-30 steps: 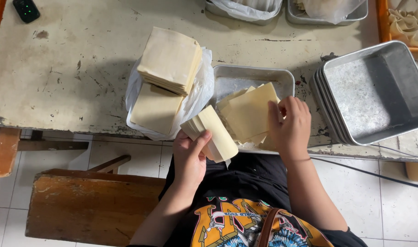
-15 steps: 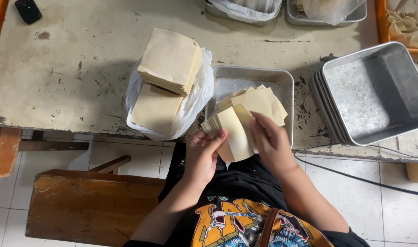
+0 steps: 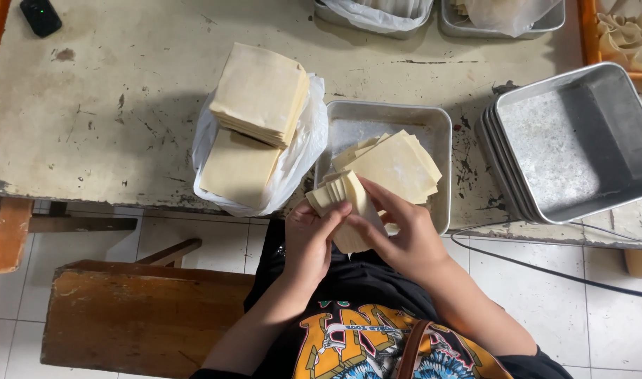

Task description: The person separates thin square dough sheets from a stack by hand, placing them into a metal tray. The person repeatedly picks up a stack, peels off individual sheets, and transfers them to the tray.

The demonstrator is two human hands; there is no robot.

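While both hands meet just off the table's near edge, the left hand (image 3: 308, 235) grips a small stack of pale square wrappers (image 3: 343, 203), thumb on top, and the right hand (image 3: 398, 235) curls its fingers around the same stack, seemingly fanning or peeling the sheets apart. Just beyond the right hand sits a shallow metal tray (image 3: 444, 140) with a loose fan of wrappers (image 3: 394, 165) already laid in it, so some separating looks done. Beyond the left hand, two thick piles of wrappers (image 3: 261, 91) wait on a white plastic bag (image 3: 303, 151), so plenty looks left. Further right of the right hand, empty metal trays (image 3: 580, 140) sit nested. All of it rests on a worn, scuffed table (image 3: 110, 119), with a wooden bench (image 3: 138, 316) on white floor tiles below the left hand.
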